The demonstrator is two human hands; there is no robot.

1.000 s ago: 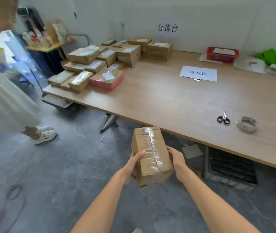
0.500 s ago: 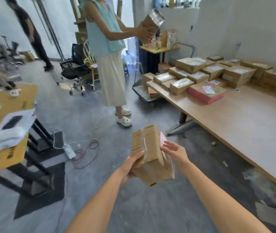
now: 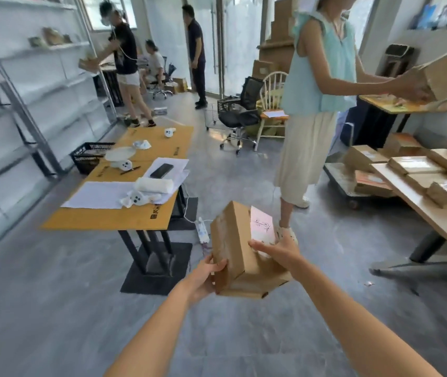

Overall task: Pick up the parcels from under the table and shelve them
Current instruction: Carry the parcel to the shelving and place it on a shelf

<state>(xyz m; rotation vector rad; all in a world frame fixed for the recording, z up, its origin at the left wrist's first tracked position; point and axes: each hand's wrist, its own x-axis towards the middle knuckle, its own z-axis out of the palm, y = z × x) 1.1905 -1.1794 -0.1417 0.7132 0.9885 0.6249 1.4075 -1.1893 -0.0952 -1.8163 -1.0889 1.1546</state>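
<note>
A brown cardboard parcel [image 3: 234, 248] with clear tape and a pink handwritten label on its right face is held in front of me, tilted, above the grey floor. My left hand [image 3: 206, 276] grips its lower left corner. My right hand [image 3: 278, 253] presses flat against its right side, just below the label. White metal shelves [image 3: 37, 85] line the left wall, with a few small items on an upper level. The wooden sorting table [image 3: 418, 202] with several parcels stands at the right edge.
A small table [image 3: 124, 213] topped with yellow board, papers, a phone and white controllers stands ahead on the left. A person in a light top [image 3: 317, 104] holds a box close on the right. A power strip [image 3: 202, 231] and cables lie on the floor. Chairs, a black crate and other people are further back.
My view has swung left, from the sorting table towards the room and the shelves. The parcel has tilted in my hands, so the pink label now faces me.
</note>
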